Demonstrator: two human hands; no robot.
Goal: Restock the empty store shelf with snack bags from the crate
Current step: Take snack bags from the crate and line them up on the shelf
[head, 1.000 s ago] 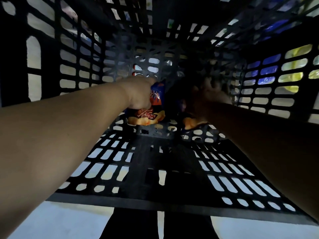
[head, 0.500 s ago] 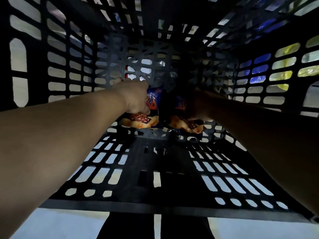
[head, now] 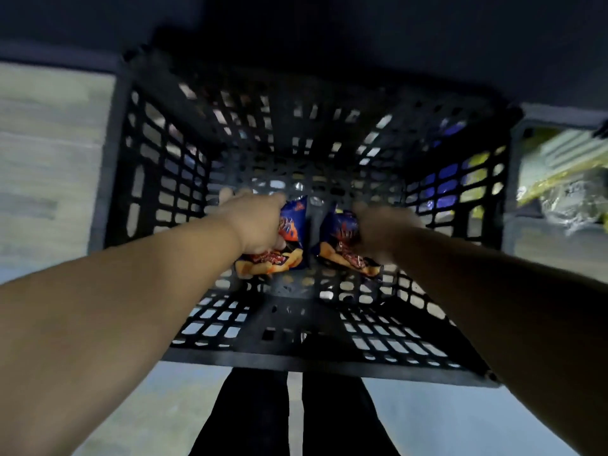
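Viewpoint looks straight down into a black latticed plastic crate (head: 158,179) standing on a pale floor (head: 138,409). The crate fills the centre of the frame; its near rim runs across at 6 o'clock, its far wall at 12 o'clock. Light shows through the slots on all four walls and the base. Beyond the crate's wall at 9 o'clock lies a pale, banded surface (head: 49,143), blurred. At 3 o'clock, outside the crate, sits yellow and clear packaging (head: 566,179), too blurred to identify. Blue shapes show through the slots at 2 o'clock. The upper part of the frame is dark. The person's dark trouser legs (head: 250,416) stand below the near rim at 6 o'clock.

Both bare forearms reach down into the crate from 7 and 4 o'clock. The left hand (head: 255,223), back uppermost, has its fingers curled over the left snack bag (head: 294,225), a blue packet with an orange lower part, and grips it. The right hand (head: 378,232) is in shadow and motion-blurred; it lies over the right snack bag (head: 342,245), a matching packet, and appears to hold it. The two bags lie side by side near the crate's centre, a narrow gap between them, just above or on the base; which cannot be told.
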